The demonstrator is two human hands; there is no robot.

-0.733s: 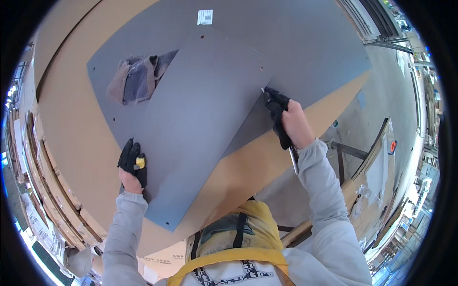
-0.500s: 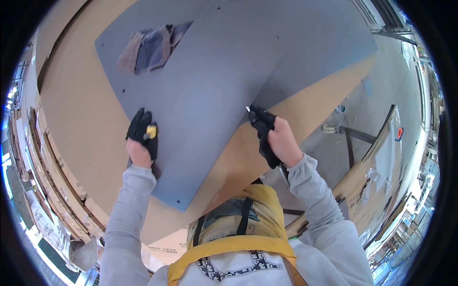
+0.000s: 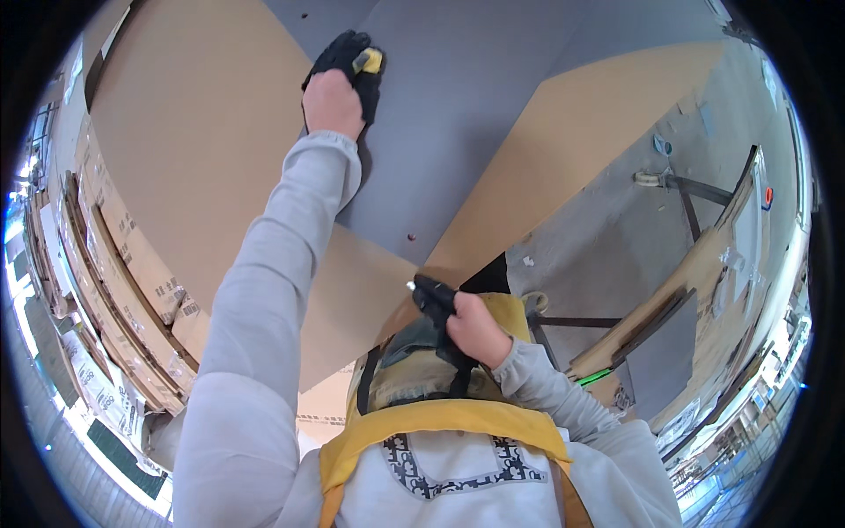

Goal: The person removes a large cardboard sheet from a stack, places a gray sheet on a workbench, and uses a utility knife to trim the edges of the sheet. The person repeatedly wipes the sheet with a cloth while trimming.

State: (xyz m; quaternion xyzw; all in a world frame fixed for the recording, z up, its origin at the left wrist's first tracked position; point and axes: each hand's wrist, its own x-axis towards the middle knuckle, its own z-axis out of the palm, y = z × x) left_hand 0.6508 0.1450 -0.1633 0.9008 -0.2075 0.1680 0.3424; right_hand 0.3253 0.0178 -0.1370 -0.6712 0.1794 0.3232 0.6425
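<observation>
My left hand (image 3: pixel 341 84), in a black glove, reaches far forward and lies on the left edge of a grey panel (image 3: pixel 458 106), its fingers stretched out. A small yellow and grey piece (image 3: pixel 370 60) shows at its thumb side; whether it is held or fixed to the glove I cannot make out. Close to my waist, off the panel's near corner, my gloved right hand (image 3: pixel 453 321) is closed round a slim thing with a silvery tip (image 3: pixel 411 286). Its fingers hide most of that thing. Brown cardboard (image 3: pixel 220 150) lies under the panel.
Another grey panel (image 3: pixel 642 31) lies at the far right. Stacked flat cartons (image 3: pixel 123 246) stand along the left. On the right are a dark metal frame (image 3: pixel 695 189) and a cardboard-covered stack with a loose grey sheet (image 3: pixel 660 356). I wear a yellow apron (image 3: pixel 440 412).
My left hand has moved forward, and the grey panel has shifted away from the cardboard's near edge. My right hand has drawn back toward my waist, still closed on the silver-tipped thing.
</observation>
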